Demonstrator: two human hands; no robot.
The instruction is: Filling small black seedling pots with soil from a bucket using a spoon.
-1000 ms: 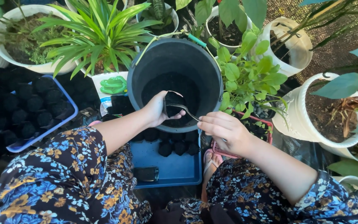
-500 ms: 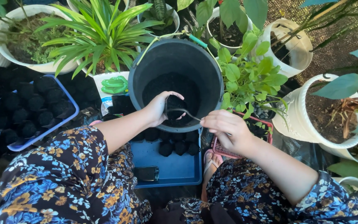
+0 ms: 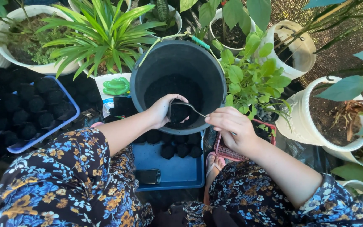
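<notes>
Spoon bowl hidden inside small black bag

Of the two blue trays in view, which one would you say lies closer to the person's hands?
The blue tray directly below the black bucket, between the knees. It holds one short row of small filled black bags; the other blue tray, far left, is packed with them.

A round black plastic bucket sits at twelve o'clock, holding black soil. At six o'clock a flat blue plastic tray carries small black soil-filled bags. At nine o'clock lies a blue-rimmed plastic basket of more black bags. White ribbed plant pots stand at three o'clock. The sleeves show orange and blue flowers on dark navy.
</notes>
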